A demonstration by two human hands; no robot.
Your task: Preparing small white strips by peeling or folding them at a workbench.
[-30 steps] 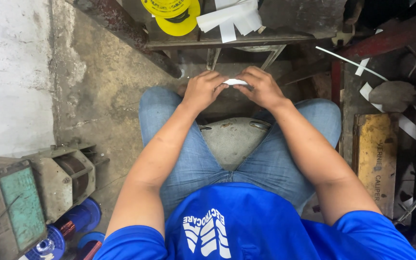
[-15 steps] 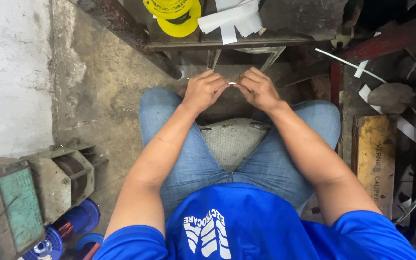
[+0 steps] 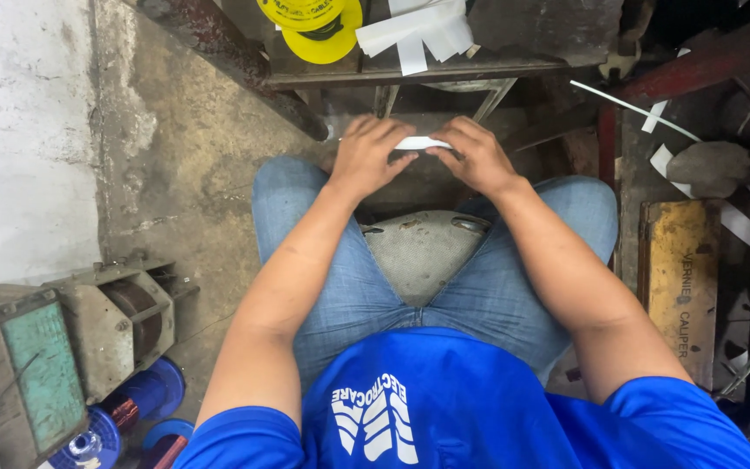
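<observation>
A seated person in a blue shirt and blue jeans looked down at both hands, which met above the knees at about twelve o'clock. The left hand [image 3: 373,159] and the right hand [image 3: 477,156] shared a small flat white strip of paper-like material [image 3: 420,143]. The strip lay level between them, each end under a hand. The fingers of both hands were curled together and pinched on the strip's ends, the left at its left end, the right at its right end.

Just beyond the hands, at twelve o'clock, stood a dark rusty metal tabletop [image 3: 444,71] carrying a yellow round reel of tape [image 3: 310,22] and a loose bundle of white strips [image 3: 423,28]. Between the thighs showed a worn grey metal stool seat [image 3: 418,252].

At eight o'clock on the concrete floor [image 3: 184,174] sat a grimy grey-green metal machine block [image 3: 54,347], with a blue spool of copper wire [image 3: 123,408] just beside it. At three o'clock lay a scuffed yellow rectangular case [image 3: 683,278], with long curled white bands [image 3: 740,221] near it.
</observation>
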